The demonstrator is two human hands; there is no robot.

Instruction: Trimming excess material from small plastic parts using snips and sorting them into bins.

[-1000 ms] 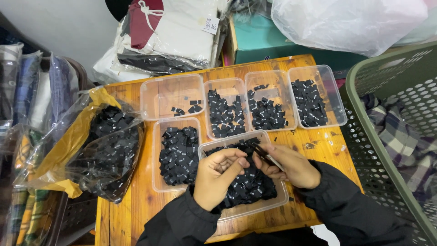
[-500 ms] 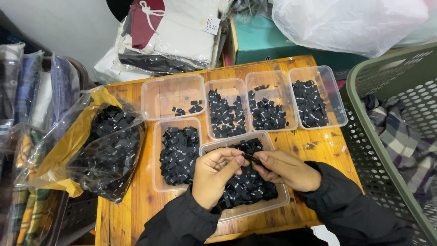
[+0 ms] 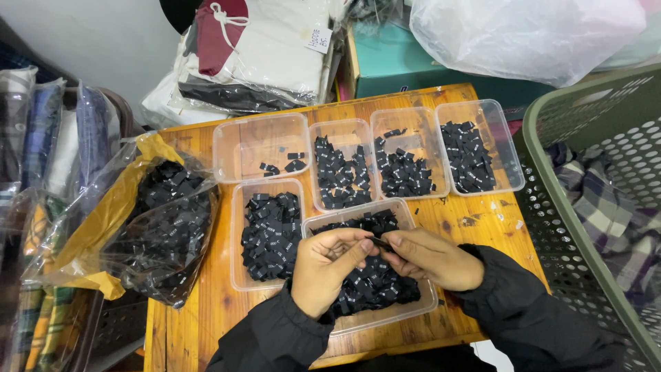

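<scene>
We pinch one small black label (image 3: pixel 381 242) between the fingertips of our left hand (image 3: pixel 329 269) and our right hand (image 3: pixel 430 258), the two hands meeting tip to tip with the fingers pressed on the label from both sides. The label sits right at that meeting point, just above the clear tub (image 3: pixel 420 310) under our hands, which is heaped with more black labels. Just beside our left hand lies a second tub (image 3: pixel 237 275), also full of labels. Beyond our fingertips runs a row of four tubs: the leftmost tub (image 3: pixel 241 138) holds only a few pieces, the other three hold fuller piles. Well off to the left of our left hand slumps a clear plastic bag (image 3: pixel 165 227) stuffed with labels. To the right of our right hand stands a green basket (image 3: pixel 551 207) with checked cloth inside.
</scene>
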